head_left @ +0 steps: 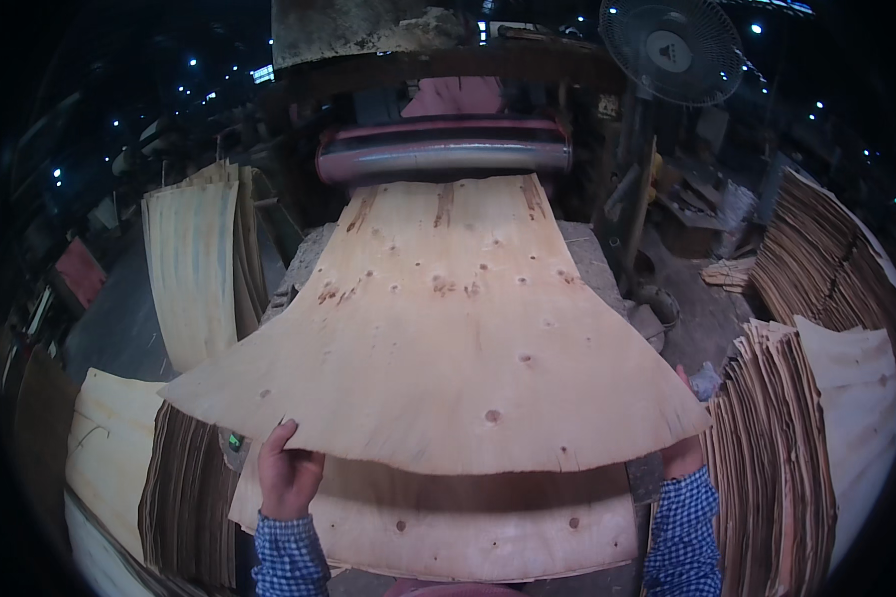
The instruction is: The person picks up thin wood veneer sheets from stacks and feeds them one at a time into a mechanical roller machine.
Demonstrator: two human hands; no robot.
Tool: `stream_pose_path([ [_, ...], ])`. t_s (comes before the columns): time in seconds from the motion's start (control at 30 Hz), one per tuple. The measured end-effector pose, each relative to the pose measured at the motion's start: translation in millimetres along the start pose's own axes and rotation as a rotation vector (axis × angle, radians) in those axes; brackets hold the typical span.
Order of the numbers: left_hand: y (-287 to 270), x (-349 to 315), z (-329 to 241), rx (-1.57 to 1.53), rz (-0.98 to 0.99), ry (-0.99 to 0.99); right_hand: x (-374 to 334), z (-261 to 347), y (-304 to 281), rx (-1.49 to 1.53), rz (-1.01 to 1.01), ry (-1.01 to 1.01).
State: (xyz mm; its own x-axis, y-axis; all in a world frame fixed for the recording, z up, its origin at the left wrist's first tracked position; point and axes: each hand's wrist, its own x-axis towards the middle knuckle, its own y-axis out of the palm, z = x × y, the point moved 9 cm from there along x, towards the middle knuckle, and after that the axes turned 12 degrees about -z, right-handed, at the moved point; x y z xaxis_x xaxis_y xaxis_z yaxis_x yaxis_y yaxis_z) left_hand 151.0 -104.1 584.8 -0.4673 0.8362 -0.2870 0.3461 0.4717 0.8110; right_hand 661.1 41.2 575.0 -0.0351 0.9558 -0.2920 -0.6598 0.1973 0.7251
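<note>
Pale wood, the sheet (448, 338) hides much of your right hand (684, 458), whose grip I cannot tell; your left hand (291, 478) pinches its edge, fingers unseen. It stretches from the roller (448, 154) toward you, contact there unclear, knotty, sagging, streaked brown nearest the roller.

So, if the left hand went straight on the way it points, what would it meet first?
The pale wood sheet, whose near edge the left hand already touches. What lies beneath, farther along, is hidden, so depth there is unclear.
</note>
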Motion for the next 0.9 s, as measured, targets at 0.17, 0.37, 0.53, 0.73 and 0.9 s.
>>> stream_pose_path([
  [0.17,12.4,99.5,37.3,-0.048,-0.026,-0.042,-21.7,-42.0,-85.7,-1.102,-0.356,-0.425],
  [0.37,-21.4,241.2,103.0,0.066,-0.059,-0.076,-102.0,-78.1,-86.1,-1.827,-0.297,-0.984],
  [0.53,-56.1,319.6,148.3,0.194,-0.224,-0.146,-114.4,-67.3,-90.6,-1.834,-0.408,-0.787],
  [0.73,-79.8,167.7,196.8,0.718,-0.129,-0.474,-101.0,-44.5,-99.5,-1.725,-0.437,-0.41],
  [0.9,-176.1,-5.5,134.2,0.192,-0.207,-0.452,-79.3,-67.6,-129.2,-0.985,-0.176,0.073],
])
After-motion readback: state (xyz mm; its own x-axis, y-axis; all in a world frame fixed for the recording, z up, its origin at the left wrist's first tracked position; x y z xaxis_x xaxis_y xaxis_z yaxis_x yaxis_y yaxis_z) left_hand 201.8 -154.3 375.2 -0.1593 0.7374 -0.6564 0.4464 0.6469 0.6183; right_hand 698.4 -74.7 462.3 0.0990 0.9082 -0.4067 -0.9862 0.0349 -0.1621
